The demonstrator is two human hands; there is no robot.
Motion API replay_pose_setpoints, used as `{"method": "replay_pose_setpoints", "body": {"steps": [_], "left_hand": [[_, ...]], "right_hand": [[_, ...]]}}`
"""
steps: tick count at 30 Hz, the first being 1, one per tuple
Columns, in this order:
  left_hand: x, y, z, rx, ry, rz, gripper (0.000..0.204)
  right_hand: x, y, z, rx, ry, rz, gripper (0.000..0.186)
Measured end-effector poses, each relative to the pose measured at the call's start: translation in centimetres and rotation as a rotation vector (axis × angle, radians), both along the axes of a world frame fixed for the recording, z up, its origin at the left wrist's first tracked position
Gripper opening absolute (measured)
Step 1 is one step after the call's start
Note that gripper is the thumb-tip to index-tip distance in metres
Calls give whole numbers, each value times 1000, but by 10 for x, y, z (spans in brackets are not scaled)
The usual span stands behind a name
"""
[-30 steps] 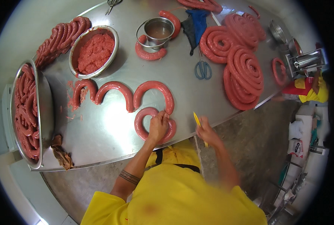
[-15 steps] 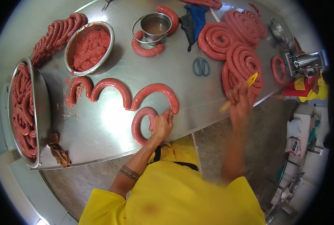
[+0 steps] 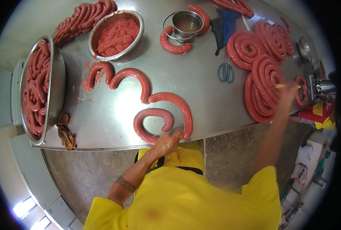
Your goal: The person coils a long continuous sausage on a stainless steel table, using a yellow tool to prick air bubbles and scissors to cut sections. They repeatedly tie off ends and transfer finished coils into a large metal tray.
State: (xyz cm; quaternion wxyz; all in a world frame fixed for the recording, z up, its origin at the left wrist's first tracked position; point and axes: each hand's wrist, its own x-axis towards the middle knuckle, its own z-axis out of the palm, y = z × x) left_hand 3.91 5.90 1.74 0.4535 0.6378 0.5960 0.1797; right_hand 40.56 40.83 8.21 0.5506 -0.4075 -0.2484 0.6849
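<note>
My left hand (image 3: 167, 142) grips the end of a curved pink sausage (image 3: 184, 111) at the near edge of the steel table (image 3: 120, 142), fingers closed round its thin casing. Just left of that lies a hooked loop of sausage (image 3: 142, 125). Farther back, arched sausages (image 3: 136, 77) lie in a row beside scraps of meat (image 3: 84, 88). My right hand (image 3: 287, 93), smeared by motion, is raised at the right, closed on a slim yellow tool (image 3: 279, 86), over the edge of a coiled sausage pile (image 3: 262, 84).
Steel bowls hold sausages (image 3: 36, 92) and mince (image 3: 116, 36). Behind are a metal pot (image 3: 185, 23), blue scissors (image 3: 226, 73), a blue cloth (image 3: 230, 25), more coils (image 3: 247, 50) and a brown rag (image 3: 66, 136). A co-worker (image 3: 312, 117) stands beside a steel machine (image 3: 323, 86) at right.
My right hand has swung up and far to the right with the yellow tool. My left hand has drawn the curved sausage toward the near edge and slightly right. The view has shifted too.
</note>
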Motion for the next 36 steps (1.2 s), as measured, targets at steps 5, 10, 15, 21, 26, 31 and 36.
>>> {"method": "replay_pose_setpoints", "body": {"steps": [5, 10, 15, 21, 26, 31, 36], "left_hand": [[-5, -21, -1, 157, -48, 71, 16], [-49, -47, -2, 346, 213, 256, 43], [-92, -80, 2, 109, 493, -64, 42], [-157, -69, 47, -305, -78, 40, 34], [-230, 3, 3, 113, 43, 286, 56], [-189, -15, -52, 200, 616, 877, 79], [-157, -72, -65, 132, 541, 1045, 52]], "right_hand": [[7, 67, 12, 145, -83, -49, 26], [-173, -92, -48, -5, -987, 714, 26], [-236, -191, -117, 593, -1494, 703, 57], [-228, -141, -116, 540, -1554, 461, 57], [-233, -109, -116, 393, -1588, 354, 50], [-192, -110, -131, 361, -1393, 401, 42], [-149, -141, -113, 600, -1629, 400, 41]]}}
